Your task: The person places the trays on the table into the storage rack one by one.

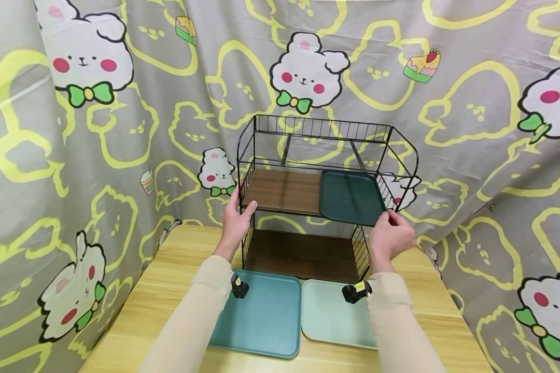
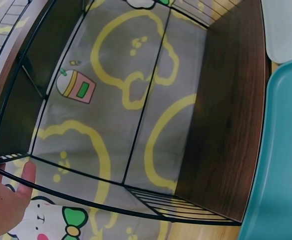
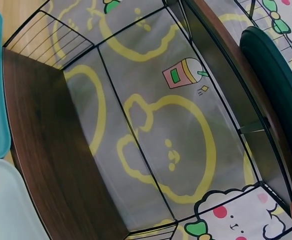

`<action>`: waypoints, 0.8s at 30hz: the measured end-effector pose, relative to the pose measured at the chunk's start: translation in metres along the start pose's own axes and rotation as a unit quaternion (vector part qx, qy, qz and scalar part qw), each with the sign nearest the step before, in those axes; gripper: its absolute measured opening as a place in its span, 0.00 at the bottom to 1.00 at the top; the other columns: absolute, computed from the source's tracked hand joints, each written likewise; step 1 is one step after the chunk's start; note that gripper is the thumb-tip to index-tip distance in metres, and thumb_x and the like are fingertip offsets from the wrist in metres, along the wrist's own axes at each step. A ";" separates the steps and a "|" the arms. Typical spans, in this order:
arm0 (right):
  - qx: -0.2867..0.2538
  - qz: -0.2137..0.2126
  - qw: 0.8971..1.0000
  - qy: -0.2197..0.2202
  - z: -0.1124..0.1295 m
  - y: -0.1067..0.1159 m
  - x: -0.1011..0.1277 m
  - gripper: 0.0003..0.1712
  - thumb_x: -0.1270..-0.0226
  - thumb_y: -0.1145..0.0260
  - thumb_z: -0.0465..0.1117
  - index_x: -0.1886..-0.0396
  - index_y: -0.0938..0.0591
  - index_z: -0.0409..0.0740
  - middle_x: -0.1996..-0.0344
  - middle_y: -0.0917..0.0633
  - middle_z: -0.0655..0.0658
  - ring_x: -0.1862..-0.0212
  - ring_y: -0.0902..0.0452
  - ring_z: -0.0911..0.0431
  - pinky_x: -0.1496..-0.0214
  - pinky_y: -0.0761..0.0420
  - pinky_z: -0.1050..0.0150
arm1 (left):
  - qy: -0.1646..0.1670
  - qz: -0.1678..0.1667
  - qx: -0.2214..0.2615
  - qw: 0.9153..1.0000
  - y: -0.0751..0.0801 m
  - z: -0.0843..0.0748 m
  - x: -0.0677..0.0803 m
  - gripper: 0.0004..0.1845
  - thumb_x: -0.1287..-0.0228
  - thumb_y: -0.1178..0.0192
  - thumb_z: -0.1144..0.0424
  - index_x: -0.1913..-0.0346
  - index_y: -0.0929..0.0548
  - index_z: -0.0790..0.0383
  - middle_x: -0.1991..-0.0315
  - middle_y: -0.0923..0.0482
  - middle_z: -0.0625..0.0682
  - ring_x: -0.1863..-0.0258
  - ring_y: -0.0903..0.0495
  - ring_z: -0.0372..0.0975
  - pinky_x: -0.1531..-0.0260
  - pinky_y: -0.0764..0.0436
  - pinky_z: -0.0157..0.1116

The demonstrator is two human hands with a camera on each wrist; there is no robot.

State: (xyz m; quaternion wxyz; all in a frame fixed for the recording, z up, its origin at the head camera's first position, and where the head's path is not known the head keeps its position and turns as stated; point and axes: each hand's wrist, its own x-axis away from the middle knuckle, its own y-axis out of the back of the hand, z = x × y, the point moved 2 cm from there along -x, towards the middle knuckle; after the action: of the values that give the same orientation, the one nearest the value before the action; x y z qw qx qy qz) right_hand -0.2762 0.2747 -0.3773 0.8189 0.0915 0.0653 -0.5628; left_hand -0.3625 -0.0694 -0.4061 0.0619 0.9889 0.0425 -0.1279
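A black wire rack [image 1: 280, 191] with two wood-look shelves stands on the table. At its left front post is my left hand [image 1: 235, 225], gripping the frame level with the upper shelf, thumb on the front side. The left wrist view shows the thumb [image 2: 27, 182] by the wire rail. A dark green tray [image 1: 352, 197] lies on the right part of the upper shelf, its front edge jutting slightly past the shelf. My right hand [image 1: 392, 235] pinches that tray's front right corner, near the right post. Only a sliver of this hand shows in the right wrist view.
In front of the rack, a teal tray [image 1: 266, 321] and a pale mint tray [image 1: 333, 316] lie side by side on the wooden table [image 1: 168, 290], partly under my forearms. The lower shelf [image 1: 303, 254] is bare brown board. Patterned curtain [image 1: 168, 77] hangs close behind and at both sides.
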 end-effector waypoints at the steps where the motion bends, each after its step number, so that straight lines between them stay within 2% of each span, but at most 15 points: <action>1: -0.006 0.004 1.000 -0.006 0.000 0.001 0.001 0.15 0.29 0.32 0.39 0.50 0.07 0.40 0.49 0.07 0.39 0.42 0.12 0.47 0.35 0.16 0.56 | 0.000 0.000 0.000 1.000 0.000 0.000 0.000 0.39 0.20 0.40 0.56 0.15 0.44 0.35 0.13 0.46 0.47 0.13 0.49 0.47 0.15 0.46 0.55; 5: -0.031 0.020 0.999 -0.022 -0.001 0.009 0.006 0.16 0.29 0.28 0.44 0.46 0.07 0.45 0.48 0.07 0.42 0.49 0.11 0.58 0.44 0.14 0.69 | 0.005 -0.001 0.001 1.000 0.000 0.000 0.000 0.39 0.20 0.39 0.56 0.15 0.44 0.34 0.13 0.46 0.48 0.13 0.50 0.46 0.15 0.46 0.55; 8: -0.044 0.020 0.999 -0.005 -0.004 0.016 0.008 0.17 0.30 0.26 0.49 0.46 0.07 0.48 0.48 0.07 0.43 0.57 0.15 0.70 0.52 0.18 0.77 | 0.008 0.000 0.003 1.000 0.000 0.000 0.000 0.39 0.20 0.40 0.56 0.15 0.44 0.33 0.13 0.46 0.48 0.13 0.50 0.46 0.15 0.46 0.55; 11: -0.055 0.020 0.998 0.023 -0.008 0.025 0.009 0.19 0.31 0.25 0.53 0.47 0.07 0.50 0.51 0.06 0.44 0.63 0.19 0.76 0.57 0.21 0.80 | 0.005 -0.001 0.001 1.000 0.000 0.000 0.000 0.39 0.20 0.40 0.56 0.15 0.44 0.34 0.13 0.46 0.48 0.13 0.50 0.46 0.15 0.46 0.55; 13: -0.063 0.023 0.997 0.041 -0.013 0.032 0.010 0.20 0.31 0.25 0.55 0.47 0.07 0.51 0.56 0.05 0.51 0.63 0.19 0.77 0.58 0.21 0.80 | 0.004 -0.003 -0.002 1.000 0.000 0.000 0.000 0.39 0.20 0.39 0.56 0.15 0.44 0.33 0.14 0.45 0.49 0.13 0.50 0.46 0.15 0.46 0.55; 16: -0.058 0.037 0.995 0.073 -0.027 0.042 0.009 0.21 0.31 0.26 0.57 0.48 0.06 0.49 0.65 0.10 0.67 0.64 0.19 0.76 0.59 0.21 0.81 | 0.004 -0.004 -0.003 1.000 -0.001 0.001 -0.001 0.39 0.20 0.39 0.56 0.15 0.44 0.32 0.13 0.46 0.48 0.13 0.50 0.45 0.15 0.45 0.55; 18: -0.048 0.060 0.993 0.088 -0.042 0.048 0.007 0.21 0.29 0.27 0.56 0.48 0.07 0.47 0.69 0.15 0.76 0.65 0.19 0.76 0.60 0.21 0.83 | 0.007 -0.005 -0.002 1.000 -0.001 0.001 -0.001 0.38 0.20 0.39 0.56 0.16 0.44 0.31 0.13 0.46 0.47 0.13 0.50 0.45 0.15 0.45 0.54; 20: -0.029 0.092 0.991 0.094 -0.061 0.053 0.005 0.20 0.28 0.27 0.53 0.47 0.07 0.44 0.70 0.18 0.80 0.65 0.20 0.77 0.60 0.22 0.84 | 0.005 -0.006 0.001 1.000 -0.002 0.002 -0.002 0.38 0.20 0.40 0.56 0.15 0.43 0.32 0.13 0.46 0.46 0.13 0.49 0.45 0.15 0.44 0.54; 22: 0.004 0.140 0.987 0.080 -0.083 0.058 0.001 0.20 0.28 0.26 0.51 0.45 0.08 0.44 0.68 0.17 0.79 0.63 0.20 0.77 0.60 0.22 0.85 | 0.004 -0.007 0.003 1.000 -0.001 0.002 -0.002 0.38 0.20 0.40 0.56 0.15 0.43 0.33 0.14 0.45 0.46 0.13 0.48 0.46 0.15 0.44 0.54; 24: 0.046 0.188 0.980 0.055 -0.107 0.061 -0.002 0.20 0.28 0.26 0.50 0.44 0.09 0.45 0.64 0.12 0.72 0.62 0.20 0.75 0.61 0.21 0.83 | 0.004 -0.005 0.005 1.000 -0.001 0.003 -0.002 0.38 0.20 0.40 0.56 0.15 0.43 0.34 0.13 0.45 0.46 0.13 0.48 0.46 0.15 0.44 0.54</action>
State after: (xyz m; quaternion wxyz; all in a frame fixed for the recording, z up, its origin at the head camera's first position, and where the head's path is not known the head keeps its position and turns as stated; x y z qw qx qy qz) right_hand -0.2200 0.3215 -0.4762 0.9000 0.1704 0.0662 -0.3957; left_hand -0.3656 -0.0693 -0.4084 0.0564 0.9894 0.0473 -0.1250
